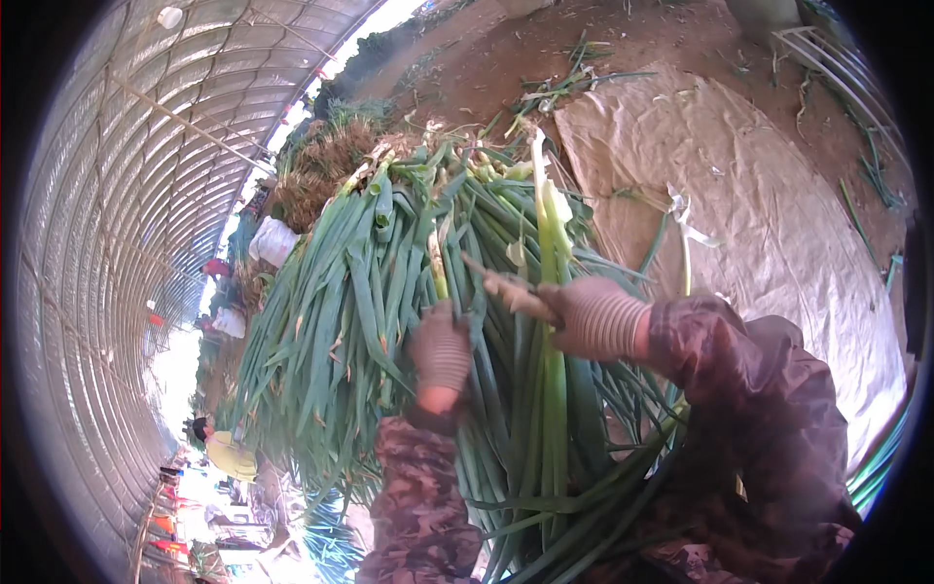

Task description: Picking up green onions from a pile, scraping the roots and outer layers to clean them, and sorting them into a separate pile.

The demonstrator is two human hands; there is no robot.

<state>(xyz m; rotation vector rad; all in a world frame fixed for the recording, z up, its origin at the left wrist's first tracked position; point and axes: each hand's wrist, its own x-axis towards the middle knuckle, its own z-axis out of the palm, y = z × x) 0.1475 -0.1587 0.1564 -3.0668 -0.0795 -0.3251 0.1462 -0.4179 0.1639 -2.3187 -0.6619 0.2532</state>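
Two white sacks (273, 241) are at the left of the big heap of long green onions (341, 292), the one nearer the heap looking full and rounded; what they hold cannot be made out. A person in a yellow top (230, 456) is also off to the heap's left, below the sacks in view. The heap spreads its dark leaves toward the wearer, with some pale stem ends along its far edge. Over the middle of the heap, the left hand (441, 352), in a ribbed glove and slightly blurred, is closed in a fist around a single stalk (439, 268), whose pale, brownish end sticks out above the fingers. Over the right part of the heap, the right hand (595, 316), gloved too, is curled tight around a tan-handled tool (518, 295) with a thin tip pointing left toward that stalk. A thick bright-green onion (553, 380) runs lengthwise over the heap and passes behind the right hand; whether the hand touches it cannot be told. Right of the heap, a brown sheet (749, 204) covers the ground, with one pale, frayed stalk (685, 238) on it.
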